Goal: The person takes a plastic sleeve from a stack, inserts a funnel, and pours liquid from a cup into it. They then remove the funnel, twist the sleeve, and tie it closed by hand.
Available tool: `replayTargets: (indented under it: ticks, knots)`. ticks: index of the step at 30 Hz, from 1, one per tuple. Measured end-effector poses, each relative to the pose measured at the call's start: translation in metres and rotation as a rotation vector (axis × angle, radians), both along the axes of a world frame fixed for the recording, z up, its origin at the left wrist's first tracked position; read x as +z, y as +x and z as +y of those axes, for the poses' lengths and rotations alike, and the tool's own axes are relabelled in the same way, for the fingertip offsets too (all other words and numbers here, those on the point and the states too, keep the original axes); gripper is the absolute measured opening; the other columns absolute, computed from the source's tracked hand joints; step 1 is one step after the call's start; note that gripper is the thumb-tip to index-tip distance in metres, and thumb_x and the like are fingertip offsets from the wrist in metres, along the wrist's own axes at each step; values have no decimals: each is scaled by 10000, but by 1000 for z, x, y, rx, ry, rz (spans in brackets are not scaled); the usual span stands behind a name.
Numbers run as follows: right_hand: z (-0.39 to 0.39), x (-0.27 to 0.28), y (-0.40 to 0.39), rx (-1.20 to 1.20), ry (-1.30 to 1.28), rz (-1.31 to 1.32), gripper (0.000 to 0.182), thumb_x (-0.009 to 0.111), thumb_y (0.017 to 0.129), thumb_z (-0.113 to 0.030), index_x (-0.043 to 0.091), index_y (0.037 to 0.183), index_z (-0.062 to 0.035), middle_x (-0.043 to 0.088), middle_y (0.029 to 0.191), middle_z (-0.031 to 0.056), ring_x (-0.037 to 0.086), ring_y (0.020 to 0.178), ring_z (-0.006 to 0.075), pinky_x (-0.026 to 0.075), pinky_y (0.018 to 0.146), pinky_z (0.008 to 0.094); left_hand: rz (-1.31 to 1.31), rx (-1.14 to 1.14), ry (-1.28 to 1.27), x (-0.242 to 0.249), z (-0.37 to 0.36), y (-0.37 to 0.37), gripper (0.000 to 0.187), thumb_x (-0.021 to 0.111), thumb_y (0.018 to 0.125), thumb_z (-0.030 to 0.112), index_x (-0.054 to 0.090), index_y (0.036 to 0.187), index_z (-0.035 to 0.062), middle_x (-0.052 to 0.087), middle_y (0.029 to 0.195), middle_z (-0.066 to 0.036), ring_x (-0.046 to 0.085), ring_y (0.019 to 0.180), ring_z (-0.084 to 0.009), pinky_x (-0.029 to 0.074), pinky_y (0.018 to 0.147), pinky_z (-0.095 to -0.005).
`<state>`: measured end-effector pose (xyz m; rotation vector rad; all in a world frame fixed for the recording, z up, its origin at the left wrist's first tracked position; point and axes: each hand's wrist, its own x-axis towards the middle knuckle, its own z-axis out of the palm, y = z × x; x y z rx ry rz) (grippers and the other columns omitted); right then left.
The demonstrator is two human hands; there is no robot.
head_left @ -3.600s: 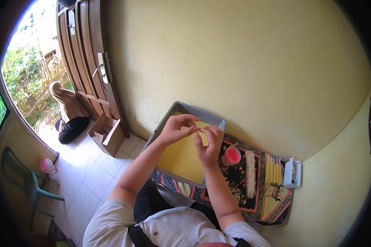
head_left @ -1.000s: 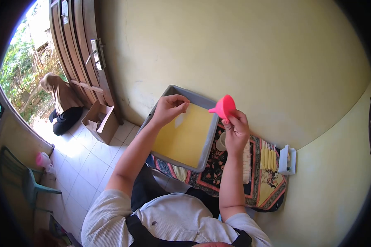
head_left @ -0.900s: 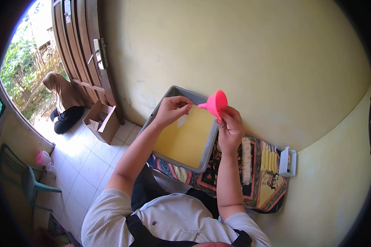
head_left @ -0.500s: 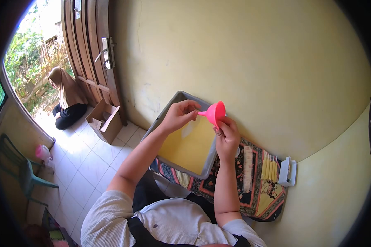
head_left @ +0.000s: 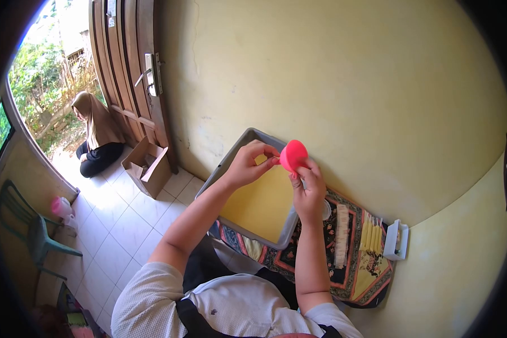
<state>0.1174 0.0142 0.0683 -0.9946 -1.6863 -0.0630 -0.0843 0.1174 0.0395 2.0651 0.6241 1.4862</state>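
Both hands raised above the grey tray [head_left: 228, 164], meeting at a pink funnel [head_left: 293, 155]. Right hand [head_left: 308, 191] has its grip clamped on the funnel's lower side, fingers wrapped under the bowl. Left hand [head_left: 250, 164] pinches fingertips together right at the funnel's left edge, touching the spout end; whether a small clear piece sits in that pinch is too small to tell.

Funnel location: in the air over the tray's far right corner, close to the yellow wall [head_left: 343, 84]. Its long axis runs roughly sideways, spout toward the left hand, wide mouth turned up and right toward the wall. Spout itself mostly hidden by the left fingertips.

Edges and room: tray lies on a patterned mat [head_left: 359, 279] on the floor, its far edge near the wall, its right edge beside the mat's row of goods. Inside the tray is a flat yellow sheet [head_left: 259, 205] filling most of it. Right of the tray: a stack of pale strips [head_left: 340, 235], a row of yellow strips [head_left: 372, 238], then a white handled device [head_left: 396, 240] at the mat's far end, near the wall. Little free space on the right; open white tiled floor [head_left: 118, 225] to the left.

Further left: open wooden door [head_left: 129, 67], a cardboard box [head_left: 147, 167] at its foot, a seated person [head_left: 98, 138] outside, a green chair [head_left: 31, 231].
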Motion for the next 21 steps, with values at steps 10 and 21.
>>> replayTargets:
  ticks: [10,21]
  knots:
    - [16,3,-5,57,-16,86,208,755,1064,-182,733,1109,20,714,1299,198,716,1149,379,585,969,434,-301,-337,-305,-12,5,2,200,770,1039,25,710,1224,-20,771,1179,-85,723,1190,-164,577,1062,-333]
    - [27,14,-8,179,-59,95,238,769,1054,-194,738,1125,31,699,1347,201,720,1165,359,597,963,419,-171,-30,-196,-8,4,4,346,822,1017,104,705,1317,-22,799,1163,-86,753,1085,-175,588,1004,-329]
